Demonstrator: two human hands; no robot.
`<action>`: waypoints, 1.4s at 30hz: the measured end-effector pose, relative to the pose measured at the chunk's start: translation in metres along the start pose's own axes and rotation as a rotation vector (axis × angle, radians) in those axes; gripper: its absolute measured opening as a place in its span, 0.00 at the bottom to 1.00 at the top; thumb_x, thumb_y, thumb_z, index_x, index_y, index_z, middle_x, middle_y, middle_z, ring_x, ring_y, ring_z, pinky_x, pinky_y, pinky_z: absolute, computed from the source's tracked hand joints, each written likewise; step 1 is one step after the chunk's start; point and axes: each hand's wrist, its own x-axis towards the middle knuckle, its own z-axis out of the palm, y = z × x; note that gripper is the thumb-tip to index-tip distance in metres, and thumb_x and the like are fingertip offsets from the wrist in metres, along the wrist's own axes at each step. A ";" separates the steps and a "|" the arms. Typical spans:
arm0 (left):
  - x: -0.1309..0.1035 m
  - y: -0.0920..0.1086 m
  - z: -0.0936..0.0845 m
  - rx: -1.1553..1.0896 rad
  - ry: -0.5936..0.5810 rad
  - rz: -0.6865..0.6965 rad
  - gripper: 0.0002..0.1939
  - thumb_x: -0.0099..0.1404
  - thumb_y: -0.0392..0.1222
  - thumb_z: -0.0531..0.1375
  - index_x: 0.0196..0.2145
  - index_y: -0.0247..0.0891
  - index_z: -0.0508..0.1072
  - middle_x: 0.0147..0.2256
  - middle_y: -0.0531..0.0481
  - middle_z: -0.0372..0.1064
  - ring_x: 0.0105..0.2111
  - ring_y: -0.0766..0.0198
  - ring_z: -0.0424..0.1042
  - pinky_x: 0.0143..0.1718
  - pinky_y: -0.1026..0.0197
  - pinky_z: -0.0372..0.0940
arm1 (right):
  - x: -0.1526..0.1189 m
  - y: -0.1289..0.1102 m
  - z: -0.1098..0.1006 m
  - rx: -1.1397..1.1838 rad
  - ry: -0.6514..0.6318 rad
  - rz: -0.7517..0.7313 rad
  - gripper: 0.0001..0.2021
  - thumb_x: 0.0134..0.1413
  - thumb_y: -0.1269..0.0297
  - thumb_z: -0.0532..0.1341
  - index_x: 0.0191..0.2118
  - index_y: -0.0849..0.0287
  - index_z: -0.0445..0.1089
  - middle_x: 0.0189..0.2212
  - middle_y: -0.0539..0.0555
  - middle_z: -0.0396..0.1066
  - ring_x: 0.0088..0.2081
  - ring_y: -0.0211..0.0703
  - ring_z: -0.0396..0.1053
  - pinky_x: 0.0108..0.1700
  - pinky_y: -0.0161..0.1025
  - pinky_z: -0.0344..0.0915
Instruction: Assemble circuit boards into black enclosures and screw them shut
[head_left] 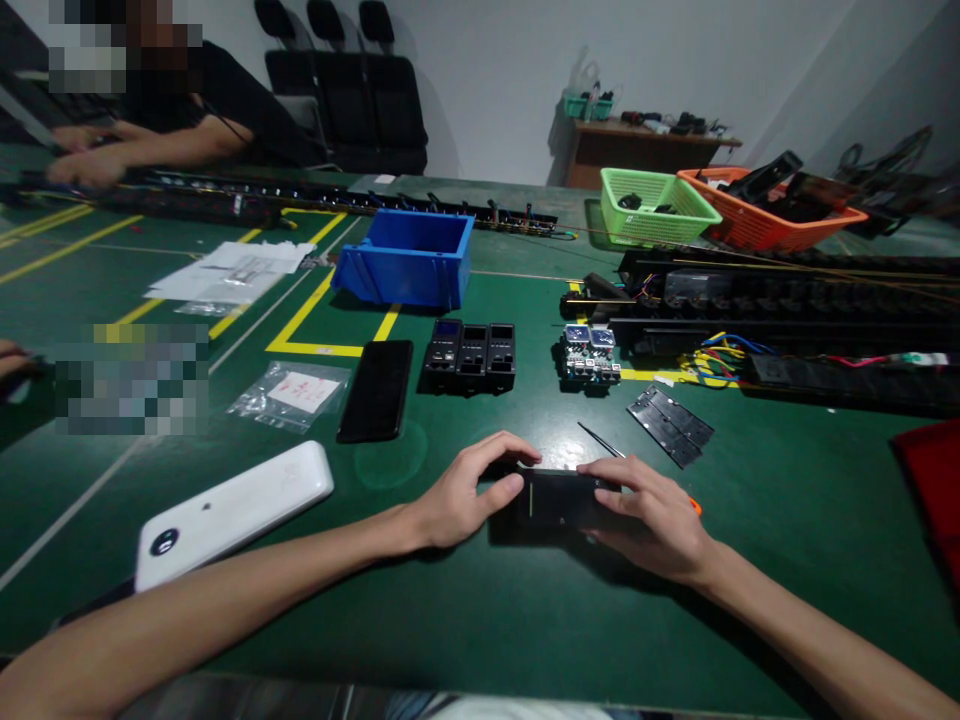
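A flat black rectangular housing (pixel 559 503) sits between my two hands, just above or on the green table in front of me. My left hand (pixel 476 490) grips its left end, thumb on the near face and fingers curled behind. At the other end, my right hand (pixel 656 515) holds it with thumb and fingers. Beyond my right hand lie thin dark tweezers (pixel 601 440) and flat black plates (pixel 670 427); an orange tip (pixel 696 506) pokes out beside it. Farther back stand black modules (pixel 471 358) in a row and small circuit boards (pixel 590 358).
Left of my hands are a black phone (pixel 375 392), a plastic bag (pixel 289 395) and a white device (pixel 236 515). Behind them stands a blue bin (pixel 405 265). Long black wired rails (pixel 795 290) lie right, below green (pixel 660 215) and orange (pixel 772 228) baskets. A person works at far left.
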 end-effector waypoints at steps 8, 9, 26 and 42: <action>-0.003 0.010 0.013 -0.699 -0.309 -0.313 0.26 0.65 0.56 0.56 0.56 0.42 0.65 0.54 0.41 0.67 0.54 0.50 0.67 0.54 0.48 0.62 | 0.008 -0.019 -0.002 -0.010 0.002 -0.243 0.11 0.54 0.71 0.64 0.44 0.59 0.67 0.47 0.65 0.76 0.55 0.55 0.70 0.43 0.49 0.77; -0.003 0.011 0.016 -0.817 -0.381 -0.400 0.26 0.64 0.55 0.56 0.57 0.43 0.63 0.53 0.41 0.68 0.51 0.50 0.70 0.51 0.47 0.64 | 0.009 -0.020 -0.002 -0.016 -0.006 -0.276 0.09 0.55 0.71 0.63 0.43 0.59 0.67 0.47 0.65 0.75 0.56 0.56 0.68 0.43 0.50 0.77; 0.003 0.029 0.037 -1.011 -0.023 -0.473 0.22 0.62 0.39 0.59 0.52 0.49 0.57 0.42 0.51 0.66 0.34 0.65 0.73 0.31 0.66 0.68 | 0.011 -0.009 0.008 -0.244 0.081 -0.103 0.25 0.50 0.76 0.65 0.55 0.59 0.65 0.57 0.68 0.63 0.60 0.60 0.61 0.52 0.58 0.69; -0.004 0.010 0.046 -0.234 0.258 -0.044 0.32 0.62 0.42 0.63 0.58 0.44 0.53 0.57 0.43 0.58 0.57 0.55 0.60 0.61 0.50 0.55 | 0.008 -0.016 0.018 -0.070 -0.026 -0.041 0.33 0.52 0.80 0.62 0.64 0.62 0.57 0.57 0.69 0.60 0.58 0.57 0.62 0.54 0.54 0.67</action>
